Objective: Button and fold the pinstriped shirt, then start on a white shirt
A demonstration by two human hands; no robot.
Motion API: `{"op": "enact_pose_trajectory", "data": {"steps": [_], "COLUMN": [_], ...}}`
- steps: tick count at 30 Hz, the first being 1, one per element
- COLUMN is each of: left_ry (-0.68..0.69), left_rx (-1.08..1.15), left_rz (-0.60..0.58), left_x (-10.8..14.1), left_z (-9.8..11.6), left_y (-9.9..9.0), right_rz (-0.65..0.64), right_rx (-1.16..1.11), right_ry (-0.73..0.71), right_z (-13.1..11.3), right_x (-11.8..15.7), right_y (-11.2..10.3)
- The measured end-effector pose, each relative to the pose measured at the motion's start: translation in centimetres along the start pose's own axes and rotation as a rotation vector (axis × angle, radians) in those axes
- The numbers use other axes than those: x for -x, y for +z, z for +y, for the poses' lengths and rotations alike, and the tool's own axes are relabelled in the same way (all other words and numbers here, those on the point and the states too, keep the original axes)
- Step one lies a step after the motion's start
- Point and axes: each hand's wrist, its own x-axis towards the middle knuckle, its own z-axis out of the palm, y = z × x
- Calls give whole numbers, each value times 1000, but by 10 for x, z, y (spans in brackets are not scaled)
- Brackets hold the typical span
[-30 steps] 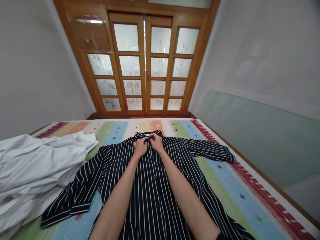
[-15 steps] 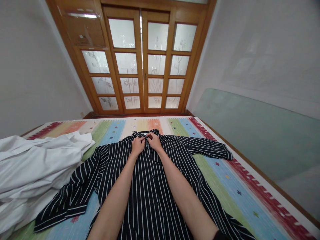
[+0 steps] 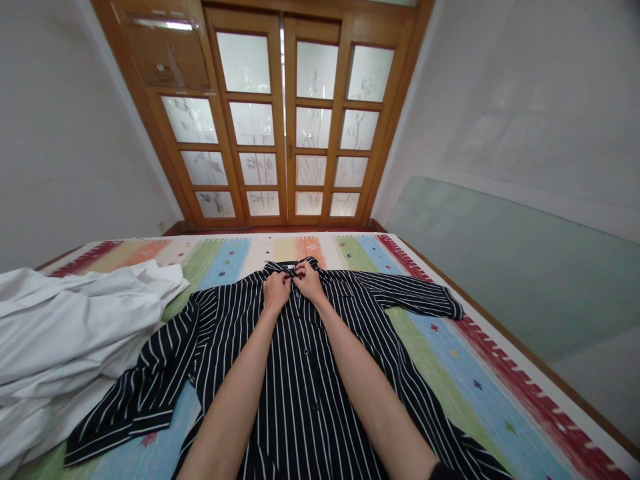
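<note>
A black shirt [image 3: 295, 380] with white stripes lies front up and spread out, its collar at the far end and its sleeves out to both sides. At the collar, my left hand [image 3: 277, 291] pinches the left edge of the front opening. My right hand [image 3: 308, 280] is closed on the other edge, close beside it. The fingertips of both hands nearly meet just below the collar. Whether a button is between them is too small to tell. Dark buttons run down the middle of the shirt below my hands.
The shirt rests on a colourful striped cover [image 3: 445, 373] with a red band along the right. A crumpled white cloth [image 3: 75, 333] is heaped at the left, close to the shirt's sleeve. A pale green headboard-like panel [image 3: 500, 267] stands along the right wall. Wooden glass-paned doors [image 3: 287, 133] are beyond.
My right fingers have shifted slightly at the collar, and more of the inner collar label shows. Both hands remain at the same place on the shirt.
</note>
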Motion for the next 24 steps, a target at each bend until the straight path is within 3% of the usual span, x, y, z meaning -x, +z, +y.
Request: {"op": "enact_pose_trajectory", "data": {"steps": [6,13,24], "left_ry": [-1,37,132], "left_rx": [-25,54,269], "left_rz": [-6,-16,102], "left_x": [-3,-8,-17], "left_z": [7,-1,-11], "left_y": [0,5,17], "right_rz": [51,65,46], "right_rx": [95,138,171], "right_ry": [74,106,78], "right_z": [0,8,8], "right_x": [-1,-3,-5], "right_y": [-2,0,-1]}}
